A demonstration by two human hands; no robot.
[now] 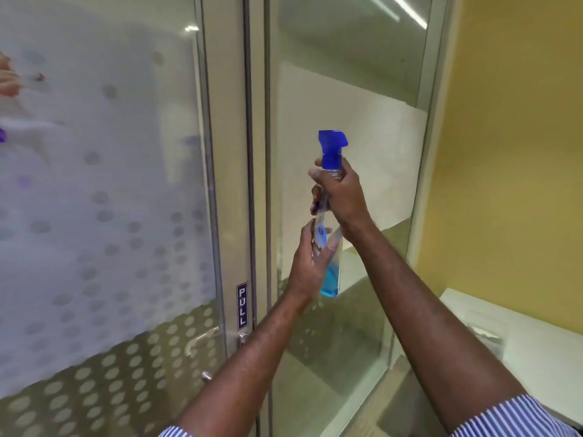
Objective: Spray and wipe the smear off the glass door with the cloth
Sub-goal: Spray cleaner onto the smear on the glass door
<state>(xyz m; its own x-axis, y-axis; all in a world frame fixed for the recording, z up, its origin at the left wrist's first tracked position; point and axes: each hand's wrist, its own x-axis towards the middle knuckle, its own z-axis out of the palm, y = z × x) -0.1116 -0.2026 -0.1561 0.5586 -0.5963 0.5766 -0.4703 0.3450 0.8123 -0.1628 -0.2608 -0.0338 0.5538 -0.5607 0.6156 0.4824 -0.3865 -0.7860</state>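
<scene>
Nearest the head camera, two striped sleeve cuffs [511, 417] are showing at the bottom edge, with both bare forearms reaching up toward the spray bottle [329, 234]. The bottle is standing upright in the air in front of the glass door [340, 105], its blue trigger head [331, 148] on top and a little blue liquid sitting at its base. The right hand [342, 197] is wrapping closed around the bottle's neck, just below the trigger head. The left hand [310, 264] is cupping the bottle's lower body from the left, fingers curled against it. Left of the bottle, a PULL sign [242, 305] is running down the door frame, and further left a frosted dotted panel [104, 200] is filling the view. Right of the bottle, a yellow wall [517, 152] is rising above a white ledge [536, 335]. The cloth cannot be made out.
</scene>
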